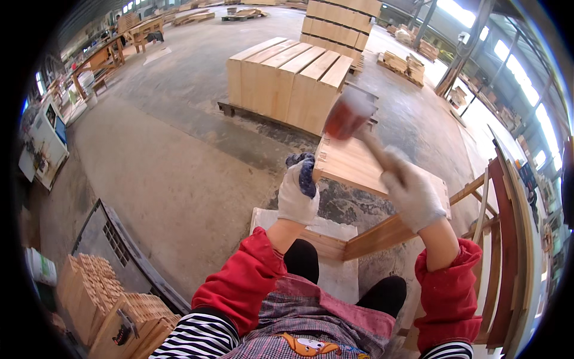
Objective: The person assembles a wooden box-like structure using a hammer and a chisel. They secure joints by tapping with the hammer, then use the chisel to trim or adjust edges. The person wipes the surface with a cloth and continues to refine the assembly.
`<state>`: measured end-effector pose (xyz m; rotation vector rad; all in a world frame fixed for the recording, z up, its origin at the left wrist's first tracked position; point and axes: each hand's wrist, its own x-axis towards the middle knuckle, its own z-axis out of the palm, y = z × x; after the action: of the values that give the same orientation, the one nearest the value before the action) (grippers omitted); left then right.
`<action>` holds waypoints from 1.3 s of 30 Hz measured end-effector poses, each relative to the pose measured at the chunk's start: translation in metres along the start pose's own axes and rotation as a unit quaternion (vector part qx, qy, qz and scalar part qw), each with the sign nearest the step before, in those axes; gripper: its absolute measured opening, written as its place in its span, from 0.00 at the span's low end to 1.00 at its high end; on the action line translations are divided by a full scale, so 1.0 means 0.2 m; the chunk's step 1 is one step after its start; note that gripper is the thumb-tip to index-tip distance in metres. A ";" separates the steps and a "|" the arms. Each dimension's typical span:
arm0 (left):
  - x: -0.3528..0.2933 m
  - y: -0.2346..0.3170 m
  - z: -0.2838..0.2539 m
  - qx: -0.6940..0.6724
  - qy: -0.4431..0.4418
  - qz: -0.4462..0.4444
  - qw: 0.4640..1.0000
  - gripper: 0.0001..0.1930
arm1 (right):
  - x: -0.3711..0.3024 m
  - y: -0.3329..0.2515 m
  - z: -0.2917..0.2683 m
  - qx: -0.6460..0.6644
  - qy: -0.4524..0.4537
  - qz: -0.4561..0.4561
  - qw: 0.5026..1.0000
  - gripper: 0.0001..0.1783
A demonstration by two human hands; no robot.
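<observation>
I see the left hand (299,194) with its grip curled on the left end of the wooden frame (379,170), which stands between both hands; the right hand's (414,194) fingers wrap the mallet (348,116). A stray blow could catch the left fingers — they sit near the end beneath the mallet — or a slack hold could tip the frame. Notched boards (98,278) lie lower left of the left grip, stacked pale timber (263,84) beyond it — and the right hand hides part of the frame from me.

The frame (359,169) is smooth, matt pale wood, like the stacked pieces (272,82) above the pallet's (269,122) near edge. The gloves (297,194) are matt cloth; the mallet handle (373,149) looks wooden.
</observation>
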<state>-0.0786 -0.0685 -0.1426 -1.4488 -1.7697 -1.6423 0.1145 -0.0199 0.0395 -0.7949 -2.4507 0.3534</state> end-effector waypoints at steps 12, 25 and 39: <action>-0.05 0.02 0.05 -0.055 -0.050 -0.119 0.990 0.29 | -0.57 0.17 -0.25 0.012 -0.026 0.209 0.978 0.29; -0.16 -0.31 0.13 0.075 -0.082 -0.066 0.992 0.36 | -1.07 0.60 -0.70 -0.126 0.071 0.355 0.924 0.27; -0.11 -0.47 0.17 -0.021 -0.105 -0.086 0.991 0.37 | -2.53 -0.17 -1.01 0.119 0.673 0.270 0.679 0.19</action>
<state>-0.1330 -0.0323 -0.2201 -1.5766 -2.0363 -1.6727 0.5585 -0.3375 0.0126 -1.0786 -0.7344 0.1520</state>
